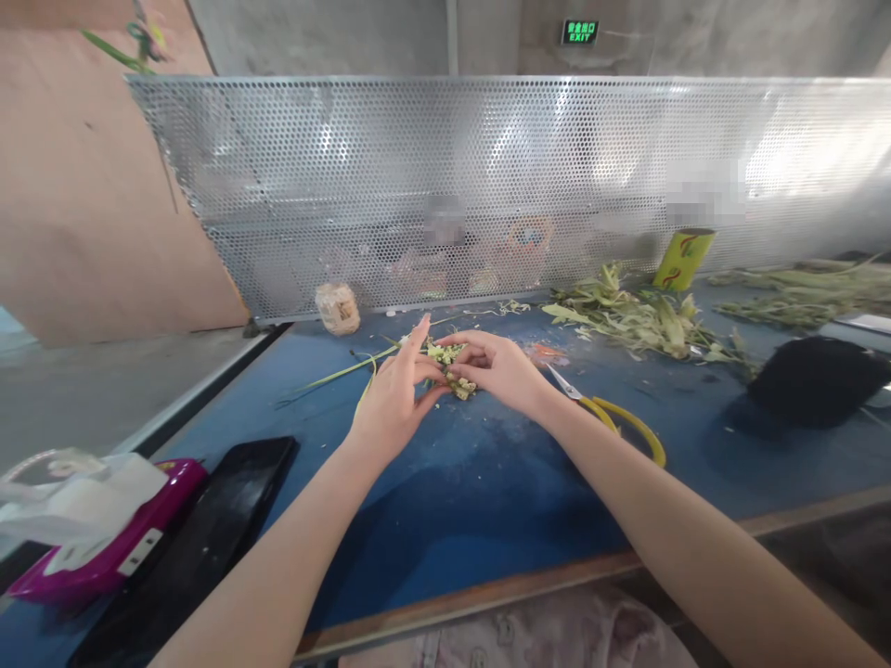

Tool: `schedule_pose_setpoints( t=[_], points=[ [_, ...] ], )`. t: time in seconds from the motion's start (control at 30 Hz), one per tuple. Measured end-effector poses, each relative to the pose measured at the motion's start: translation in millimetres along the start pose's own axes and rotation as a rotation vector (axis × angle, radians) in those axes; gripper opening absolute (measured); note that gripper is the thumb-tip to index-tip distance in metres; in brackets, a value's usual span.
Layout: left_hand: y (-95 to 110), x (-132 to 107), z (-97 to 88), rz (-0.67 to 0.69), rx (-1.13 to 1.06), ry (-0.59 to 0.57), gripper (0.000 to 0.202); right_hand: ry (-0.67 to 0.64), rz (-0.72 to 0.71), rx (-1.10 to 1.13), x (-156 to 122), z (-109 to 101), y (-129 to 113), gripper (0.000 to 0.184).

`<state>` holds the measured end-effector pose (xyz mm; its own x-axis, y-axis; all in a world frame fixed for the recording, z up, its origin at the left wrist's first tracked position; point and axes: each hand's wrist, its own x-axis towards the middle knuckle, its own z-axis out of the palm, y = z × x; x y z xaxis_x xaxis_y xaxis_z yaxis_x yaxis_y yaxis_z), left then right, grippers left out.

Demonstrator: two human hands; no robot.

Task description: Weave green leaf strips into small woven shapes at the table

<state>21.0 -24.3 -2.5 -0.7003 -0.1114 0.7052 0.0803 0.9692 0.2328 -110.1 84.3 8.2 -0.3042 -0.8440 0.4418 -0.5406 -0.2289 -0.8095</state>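
Observation:
Between my two hands is a small knotted piece of pale green, dried-looking plant strips (461, 386), low over the blue tabletop. My left hand (391, 397) has its thumb and fingers closed on the piece's left side, with the index finger raised. From the right, my right hand (502, 369) pinches the same piece between thumb and fingertips. A long thin green strip (341, 373) trails left past my left hand. Scissors (616, 417) with yellow handles lie beside my right forearm, blades toward my hands. My fingers hide part of the piece.
Leafy dried husks (640, 320) lie at back right beside a yellow-green can (684, 260). A black object (819, 380) is at far right. A ball of pale twine (338, 309) stands before the perforated metal screen (390, 176). A phone (209, 529) and magenta tissue box (118, 557) are left.

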Motion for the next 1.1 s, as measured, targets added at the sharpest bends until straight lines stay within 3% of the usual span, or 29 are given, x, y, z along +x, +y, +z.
schedule_pose_setpoints(
  t=[0.23, 0.7, 0.87, 1.1],
  points=[
    [0.7, -3.5, 4.0, 0.062, -0.084, -0.068, 0.075, -0.025, -0.011, -0.145, -2.3, -0.7, 0.9, 0.035],
    [4.7, -3.8, 1.5, 0.043, -0.081, -0.13, 0.076, -0.067, -0.09, -0.325, -4.2, -1.5, -1.4, 0.03],
    [7.5, -3.4, 0.0, -0.041, -0.153, -0.121, 0.074, -0.107, -0.101, -0.353, -4.3, -2.0, -2.8, 0.028],
    [6.5, -1.1, 1.4, -0.273, -0.244, -0.032, 0.071, -0.107, -0.135, -0.424, -4.0, -3.1, -7.4, 0.024]
  ],
)
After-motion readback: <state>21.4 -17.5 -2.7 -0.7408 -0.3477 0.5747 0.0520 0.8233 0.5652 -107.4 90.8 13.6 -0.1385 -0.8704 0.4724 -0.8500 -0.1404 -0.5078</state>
